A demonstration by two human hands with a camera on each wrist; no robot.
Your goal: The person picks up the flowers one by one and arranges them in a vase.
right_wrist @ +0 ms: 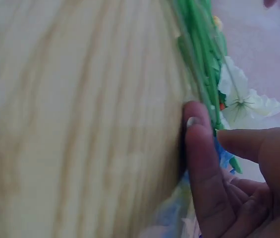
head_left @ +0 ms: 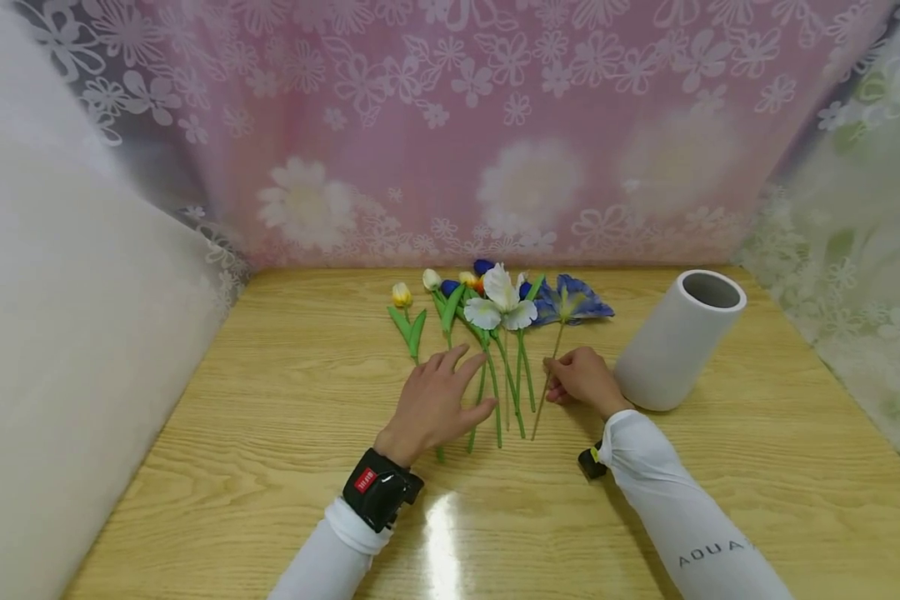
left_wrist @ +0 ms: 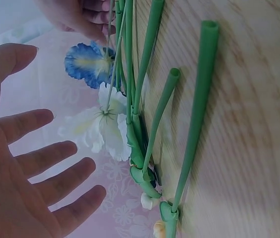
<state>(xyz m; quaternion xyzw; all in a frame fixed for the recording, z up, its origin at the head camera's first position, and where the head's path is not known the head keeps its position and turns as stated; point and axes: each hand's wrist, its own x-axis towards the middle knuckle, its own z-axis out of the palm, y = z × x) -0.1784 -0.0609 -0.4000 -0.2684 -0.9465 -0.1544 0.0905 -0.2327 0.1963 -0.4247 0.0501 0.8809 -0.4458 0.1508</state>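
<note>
Pinching the stem (head_left: 537,419) of the blue flower (head_left: 577,302) between thumb and fingers, the right hand (head_left: 585,379) does best with a light, steady grip. The bloom sits at the back of the counter (head_left: 270,417), left of the white vase (head_left: 667,354); it should clear the white bloom (head_left: 501,292) beside it. The left hand (head_left: 435,404), fingers spread, holds nothing near the green stems (head_left: 492,392).
</note>
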